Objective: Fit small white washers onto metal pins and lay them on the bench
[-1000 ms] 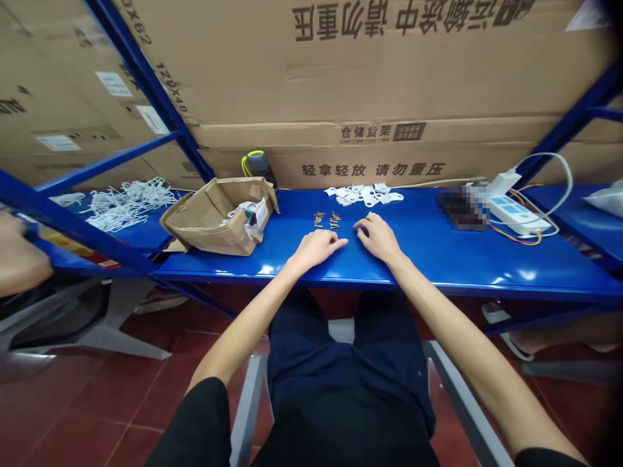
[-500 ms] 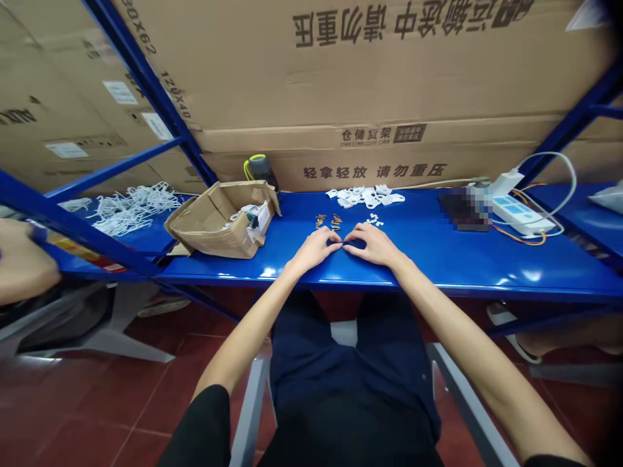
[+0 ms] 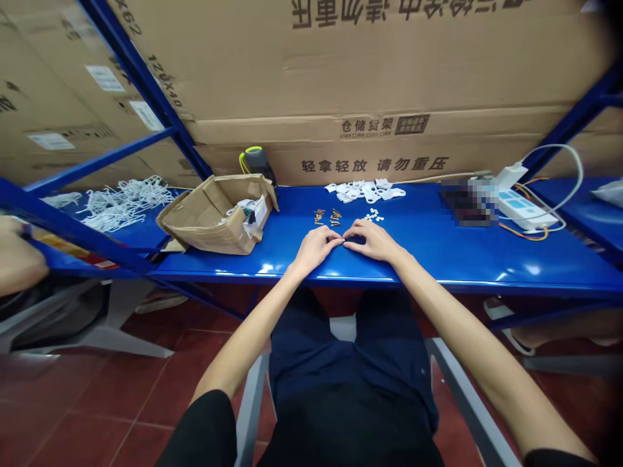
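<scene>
Over the front part of the blue shelf top [image 3: 438, 259], my left hand [image 3: 317, 248] and my right hand [image 3: 370, 241] meet at their fingertips. Both are closed in a pinch around something tiny and pale, too small to name. Just beyond my left hand lie two small groups of brass-coloured metal pieces [image 3: 335, 217]. Past my right hand is a little cluster of small white pieces [image 3: 374, 215]. Farther back, a pile of flat white plastic parts [image 3: 365, 191] is spread out.
On the left stands an open cardboard box [image 3: 209, 237], with a dark bottle [image 3: 257, 162] behind it. White cords [image 3: 129, 202] lie farther left. A power strip [image 3: 523, 211] with cables is at the right. Another person's arm [image 3: 19, 256] shows at the left edge.
The view has shifted slightly. My hands stay together at the fingertips with almost the same pinch; the pieces on the shelf lie as before.
</scene>
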Motion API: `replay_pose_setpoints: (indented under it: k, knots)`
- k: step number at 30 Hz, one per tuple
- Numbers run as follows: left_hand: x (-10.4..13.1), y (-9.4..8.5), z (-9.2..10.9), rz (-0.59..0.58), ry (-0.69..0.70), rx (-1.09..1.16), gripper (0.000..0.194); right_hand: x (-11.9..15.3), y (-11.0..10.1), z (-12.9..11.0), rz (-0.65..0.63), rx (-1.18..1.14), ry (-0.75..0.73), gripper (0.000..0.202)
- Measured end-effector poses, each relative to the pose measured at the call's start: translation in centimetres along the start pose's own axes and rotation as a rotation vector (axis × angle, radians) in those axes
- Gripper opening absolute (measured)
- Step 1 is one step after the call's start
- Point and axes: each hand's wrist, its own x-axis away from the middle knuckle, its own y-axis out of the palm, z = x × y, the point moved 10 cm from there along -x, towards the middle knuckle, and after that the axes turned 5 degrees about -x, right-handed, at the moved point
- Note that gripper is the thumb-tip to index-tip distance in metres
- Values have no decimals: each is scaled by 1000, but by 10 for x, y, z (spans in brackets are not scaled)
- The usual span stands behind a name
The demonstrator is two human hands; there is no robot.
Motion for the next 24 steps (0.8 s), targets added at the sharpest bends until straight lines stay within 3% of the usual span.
replay_pose_setpoints:
  k: [7,15,20,24]
  knots:
    - [2,-1,6,-7,27,17,21,0,4,-1,7,31,-21,31]
    - [8,-6,1,-53,41,-11,20,-1,0,-3,-32,50,-36,24]
    - [12,-31,-36,20,-45,-9,18,5,-22,29,-63,185,-74,28]
    - [0,-47,-68,68,-90,-25,15,3,-42,62,-31,326,-53,30]
